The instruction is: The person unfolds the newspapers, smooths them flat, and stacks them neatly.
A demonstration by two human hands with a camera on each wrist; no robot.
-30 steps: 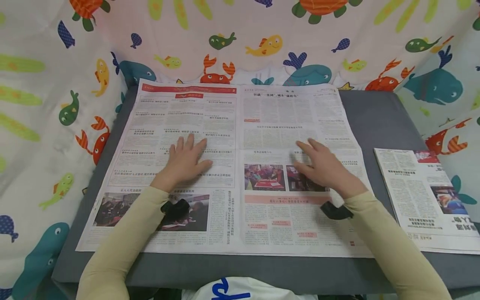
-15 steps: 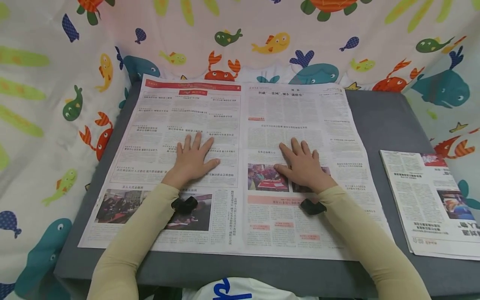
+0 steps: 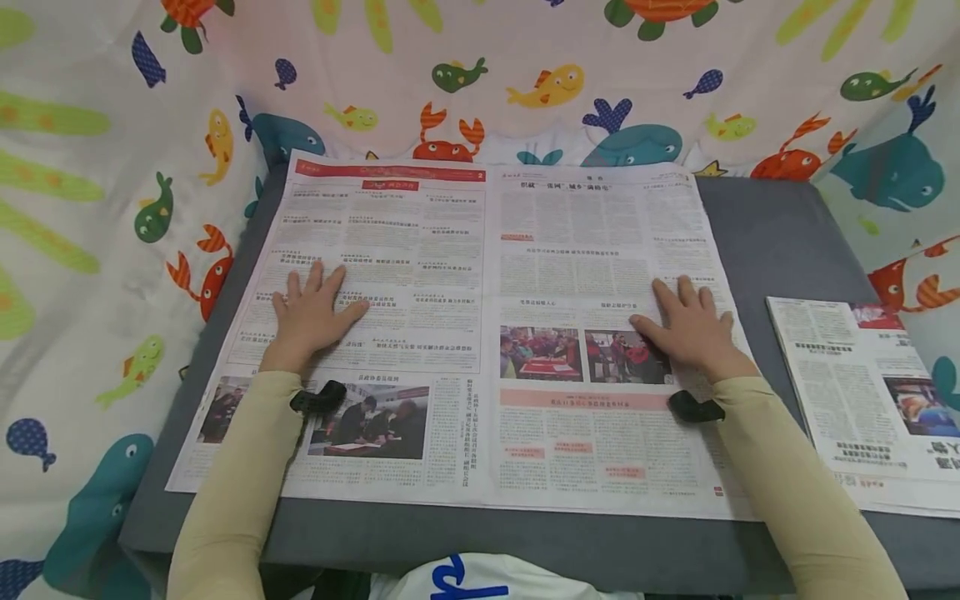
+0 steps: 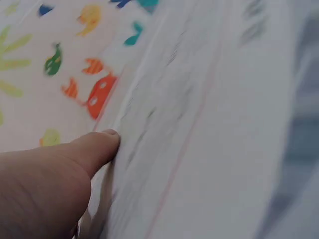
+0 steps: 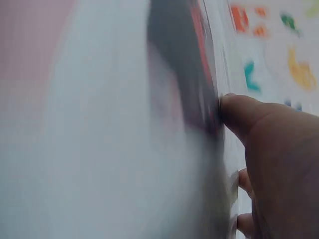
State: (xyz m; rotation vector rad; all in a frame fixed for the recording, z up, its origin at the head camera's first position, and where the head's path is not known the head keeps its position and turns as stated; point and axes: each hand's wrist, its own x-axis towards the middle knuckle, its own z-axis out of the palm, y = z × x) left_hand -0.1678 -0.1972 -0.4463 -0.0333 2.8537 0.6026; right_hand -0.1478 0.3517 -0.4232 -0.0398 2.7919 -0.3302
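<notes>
An unfolded newspaper (image 3: 491, 467) lies flat across the grey table, its centre crease running between the hands. On the left page rests my left hand (image 3: 311, 317), fingers spread and straight, above a printed photo. My right hand (image 3: 693, 329) lies spread on the right page, its thumb beside another photo. In the left wrist view the left thumb (image 4: 102, 147) touches the paper, which looks blurred. The right thumb (image 5: 237, 112) meets the page in the right wrist view, with parts of other fingers showing below it. Neither hand grips anything.
A folded stack of newspapers (image 3: 847, 400) lies at the table's right side. The grey table (image 3: 772, 225) shows around the open sheet. A cloth printed with sea animals (image 3: 390, 67) hangs behind and along both sides.
The hands first came closer together on the newspaper, then moved apart. Now the left hand is farther left and the right hand farther right. The newspaper stays spread out.
</notes>
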